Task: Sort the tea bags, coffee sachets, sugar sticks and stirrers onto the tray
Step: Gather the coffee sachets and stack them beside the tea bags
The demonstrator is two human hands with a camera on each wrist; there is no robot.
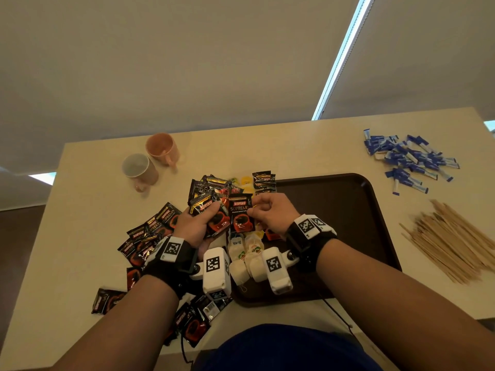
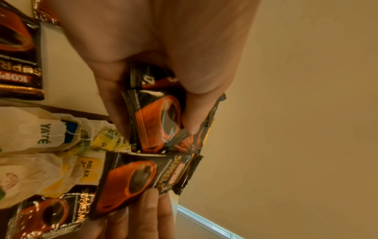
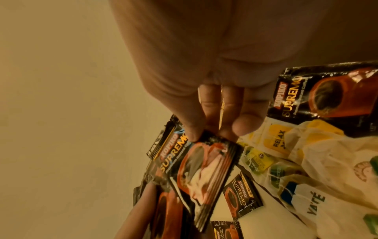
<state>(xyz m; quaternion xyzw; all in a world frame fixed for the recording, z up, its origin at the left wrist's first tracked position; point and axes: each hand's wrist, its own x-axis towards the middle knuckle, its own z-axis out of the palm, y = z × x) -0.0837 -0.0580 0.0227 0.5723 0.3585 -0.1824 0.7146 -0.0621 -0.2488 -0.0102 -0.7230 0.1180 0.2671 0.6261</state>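
Observation:
My left hand (image 1: 199, 223) grips a small stack of black-and-orange coffee sachets (image 1: 211, 214) (image 2: 157, 122) above the tray's left edge. Beside it my right hand (image 1: 263, 212) pinches the edge of one more coffee sachet (image 1: 240, 216) (image 3: 202, 174), held upright against the stack. Tea bags (image 1: 247, 254) (image 3: 319, 161) lie below both hands on the dark brown tray (image 1: 348, 210). More coffee sachets (image 1: 150, 234) are scattered on the table to the left. Blue sugar sticks (image 1: 409, 159) and wooden stirrers (image 1: 452, 242) lie on the table right of the tray.
Two mugs, one grey (image 1: 139, 168) and one pink (image 1: 162, 148), stand at the back left of the beige table (image 1: 281, 145). A few sachets (image 1: 263, 180) sit at the tray's far left corner. Sachets also lie near the table's front edge (image 1: 195, 322).

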